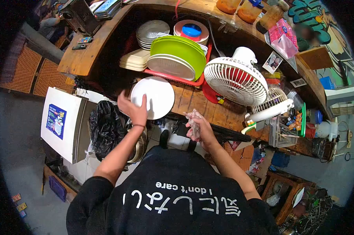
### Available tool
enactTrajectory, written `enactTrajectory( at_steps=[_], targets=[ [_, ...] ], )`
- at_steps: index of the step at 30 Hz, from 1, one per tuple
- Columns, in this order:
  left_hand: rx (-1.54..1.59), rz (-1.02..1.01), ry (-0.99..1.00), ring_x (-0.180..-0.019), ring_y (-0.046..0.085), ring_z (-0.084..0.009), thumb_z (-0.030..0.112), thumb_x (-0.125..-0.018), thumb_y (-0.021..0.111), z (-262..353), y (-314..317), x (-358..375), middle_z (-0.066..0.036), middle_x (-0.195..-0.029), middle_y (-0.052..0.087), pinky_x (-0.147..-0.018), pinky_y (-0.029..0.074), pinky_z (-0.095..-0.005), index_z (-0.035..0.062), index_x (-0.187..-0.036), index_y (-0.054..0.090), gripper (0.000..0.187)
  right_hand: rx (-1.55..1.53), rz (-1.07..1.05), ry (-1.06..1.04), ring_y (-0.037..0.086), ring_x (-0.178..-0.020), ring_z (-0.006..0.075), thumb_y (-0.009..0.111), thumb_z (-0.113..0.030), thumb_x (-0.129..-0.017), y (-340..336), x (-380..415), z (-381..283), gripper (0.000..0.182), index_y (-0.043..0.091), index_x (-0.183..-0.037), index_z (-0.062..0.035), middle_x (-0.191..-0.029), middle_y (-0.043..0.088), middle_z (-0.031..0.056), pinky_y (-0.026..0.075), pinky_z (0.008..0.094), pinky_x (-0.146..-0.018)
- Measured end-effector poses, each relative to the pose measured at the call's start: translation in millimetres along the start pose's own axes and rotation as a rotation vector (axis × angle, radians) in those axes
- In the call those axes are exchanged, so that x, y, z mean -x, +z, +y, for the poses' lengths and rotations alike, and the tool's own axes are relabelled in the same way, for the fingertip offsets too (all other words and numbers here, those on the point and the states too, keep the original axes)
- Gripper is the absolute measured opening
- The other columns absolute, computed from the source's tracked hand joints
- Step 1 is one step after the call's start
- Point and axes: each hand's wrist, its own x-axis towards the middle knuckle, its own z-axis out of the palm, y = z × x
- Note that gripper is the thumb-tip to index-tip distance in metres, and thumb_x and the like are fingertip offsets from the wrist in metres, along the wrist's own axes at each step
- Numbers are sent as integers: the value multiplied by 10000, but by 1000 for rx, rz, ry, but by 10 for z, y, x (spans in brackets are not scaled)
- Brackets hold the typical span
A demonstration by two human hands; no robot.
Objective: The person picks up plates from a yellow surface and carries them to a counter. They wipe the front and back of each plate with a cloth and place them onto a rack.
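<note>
A round white plate (157,96) is held by its left side in my left hand (134,110), the thumb lying over its face and the fingers at the edge. My right hand (203,132) is closed around a crumpled light-coloured cloth (193,119), apart from the plate. Just beyond the plate is a red tray (177,80) with green plates (178,53) and a white oval plate (171,67) leaning in it. Cream rectangular dishes (134,59) are stacked at its left, with clear-looking plates (152,31) and a blue bowl (191,30) behind.
A white fan (236,80) stands right of the tray, and another fan (271,103) lies close by. A plastic container of utensils (282,133) is farther right. To my left are a black plastic bag (109,127) and a white cabinet (61,123). The curved wooden counter (81,58) rises behind.
</note>
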Motion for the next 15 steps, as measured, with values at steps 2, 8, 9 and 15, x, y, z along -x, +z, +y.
enactTrajectory(
  at_steps=[2, 8, 9, 15],
  targets=[
    [217, -266, -455, -1136, 468, -353, 298, -743, 792, -501, 158, 304, -220, -1241, 474, -971, 371, -450, -39, -1340, 330, 827, -318, -58, 32, 628, -621, 208, 464, -214, -899, -23, -44, 106, 466, 406, -1338, -68, -917, 604, 124, 407, 249, -418],
    [1073, -599, -1077, -1227, 504, -268, 88, -994, 440, -441, -102, 237, -142, -1380, 473, -1001, 433, -410, 35, -1436, 300, 467, 44, -50, -237, 637, -941, 274, 477, -118, -910, -104, -329, 383, 549, 297, -1423, -41, -1218, 523, 142, 532, 332, -745],
    [1073, -590, -1083, -1227, 504, -268, 88, -994, 440, -423, -188, 217, -142, -1380, 473, -1001, 433, -410, 35, -1436, 300, 467, 131, -14, -437, 619, -1018, 289, 474, -119, -935, -64, -345, 380, 532, 291, -1427, -37, -1265, 504, 132, 526, 345, -840],
    [955, -773, -1017, -1088, 589, -229, 431, -1018, 403, -4, -783, 241, -164, -1234, 572, -907, 479, -353, -81, -1327, 423, 598, 761, 132, -644, 537, -1168, 360, 501, -211, -955, 226, 127, -200, 463, 421, -1339, 35, -1284, 516, 227, 404, 404, -1007]
  ],
)
